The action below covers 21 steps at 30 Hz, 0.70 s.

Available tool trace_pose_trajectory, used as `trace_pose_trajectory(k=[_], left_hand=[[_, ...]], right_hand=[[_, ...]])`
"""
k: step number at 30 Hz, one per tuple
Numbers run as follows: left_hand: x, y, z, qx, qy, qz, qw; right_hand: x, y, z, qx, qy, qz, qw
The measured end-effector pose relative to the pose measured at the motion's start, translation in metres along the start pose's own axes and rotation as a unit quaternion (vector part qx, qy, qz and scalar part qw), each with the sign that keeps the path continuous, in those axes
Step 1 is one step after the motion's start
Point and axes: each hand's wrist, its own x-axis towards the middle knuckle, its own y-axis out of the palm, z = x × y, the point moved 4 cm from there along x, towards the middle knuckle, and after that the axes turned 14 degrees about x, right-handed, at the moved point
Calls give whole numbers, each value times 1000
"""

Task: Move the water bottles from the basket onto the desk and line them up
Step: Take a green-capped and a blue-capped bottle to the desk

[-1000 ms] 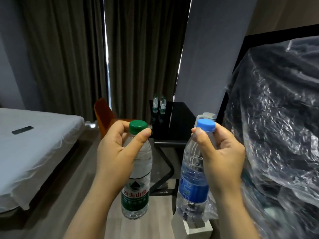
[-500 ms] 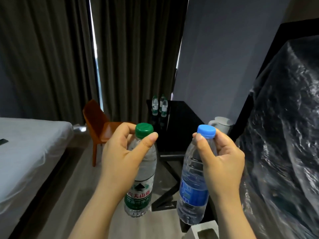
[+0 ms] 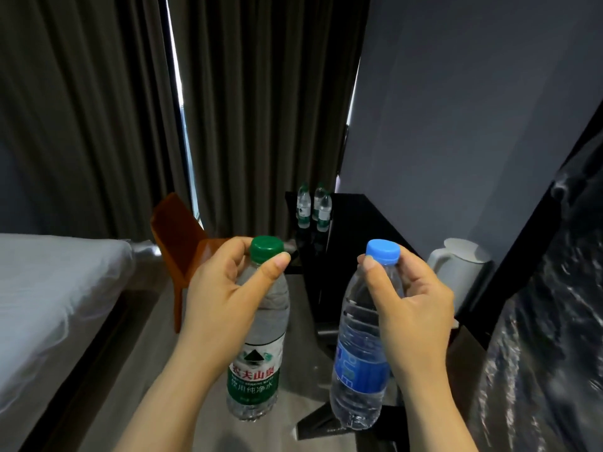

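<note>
My left hand [image 3: 217,305] grips the neck of a clear green-capped water bottle [image 3: 257,363] with a green and red label, held upright in the air. In my right hand [image 3: 412,308] hangs a blue-capped water bottle [image 3: 359,367] with a blue label, pinched just under its cap. Both bottles are over the floor, in front of a black desk [image 3: 359,230]. Three green-labelled bottles [image 3: 315,207] stand close together at the desk's far left end. No basket is in view.
A white kettle [image 3: 456,275] stands on the desk's near end. An orange chair [image 3: 179,236] sits left of the desk, and a white bed [image 3: 55,288] fills the left side. Crinkled clear plastic [image 3: 548,321] covers something dark at the right. Dark curtains hang behind.
The view has moved forward and tilted up: the desk, chair and kettle are closer and larger. Both hands keep the same grip on their bottles, carried towards the desk.
</note>
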Motion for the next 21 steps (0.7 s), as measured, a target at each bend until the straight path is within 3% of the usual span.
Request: trace_pose_trajectory(k=[10,21], left_hand=[[110,53,49,10,4,5,1000],[222,91,138,-24,-11,59,998]], right_hand=[[109,20,-85,2,7,45,999],[188,55,-185,-41,24,38,998]])
